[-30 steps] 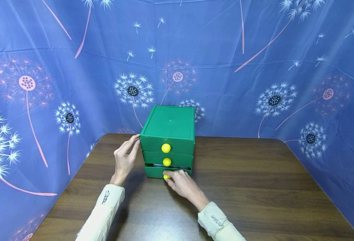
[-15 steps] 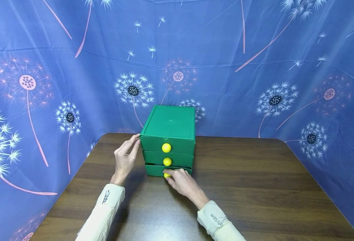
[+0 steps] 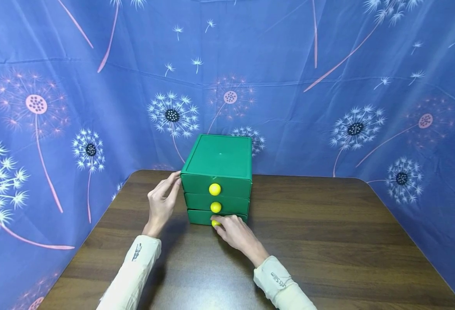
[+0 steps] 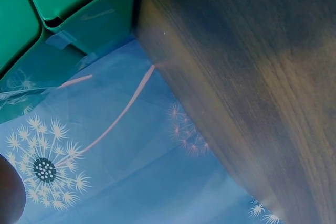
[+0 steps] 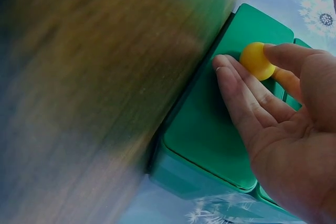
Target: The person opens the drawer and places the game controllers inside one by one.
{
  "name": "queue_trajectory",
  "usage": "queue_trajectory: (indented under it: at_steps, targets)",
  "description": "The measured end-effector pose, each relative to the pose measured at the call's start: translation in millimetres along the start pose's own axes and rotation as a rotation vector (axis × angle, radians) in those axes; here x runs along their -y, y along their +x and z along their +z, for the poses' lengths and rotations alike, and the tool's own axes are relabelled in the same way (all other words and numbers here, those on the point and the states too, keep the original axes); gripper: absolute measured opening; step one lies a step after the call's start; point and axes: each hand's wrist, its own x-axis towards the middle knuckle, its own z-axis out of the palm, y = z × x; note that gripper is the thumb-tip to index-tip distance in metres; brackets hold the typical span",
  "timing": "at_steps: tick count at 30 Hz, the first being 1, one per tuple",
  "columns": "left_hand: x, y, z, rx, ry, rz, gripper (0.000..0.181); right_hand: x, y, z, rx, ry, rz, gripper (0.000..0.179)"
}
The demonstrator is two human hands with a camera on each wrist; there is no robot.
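A green unit with three stacked drawers stands on the wooden table, a yellow ball knob on each front. Its top drawer and middle drawer are closed, and the bottom drawer looks flush with them. My right hand pinches the bottom knob between thumb and fingers, other fingers resting along the drawer front. With fairly straight fingers, my left hand touches the unit's upper left front edge. Only a dark piece of that hand shows in the left wrist view.
The brown wooden table spreads to both sides and in front of the unit. A blue cloth with dandelion prints hangs behind the table and at its sides.
The bottom drawer has slid inward from a partly open position until its front sits flush. My right hand moved with the knob; the left hand stayed at the edge.
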Motion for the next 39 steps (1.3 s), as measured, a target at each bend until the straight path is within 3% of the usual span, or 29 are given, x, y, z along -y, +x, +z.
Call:
queue_trajectory:
  at_steps: [35,39]
  targets:
    - [1.3,-1.6,2.0,-0.02,0.024,0.006,0.039,1.0,-2.2,-0.1,0.032,0.01,0.022,0.028]
    - [0.0,-0.7,-1.2,-0.002,0.012,-0.017,0.038,2.5,-7.0,-2.3,0.037,0.019,0.004,0.033]
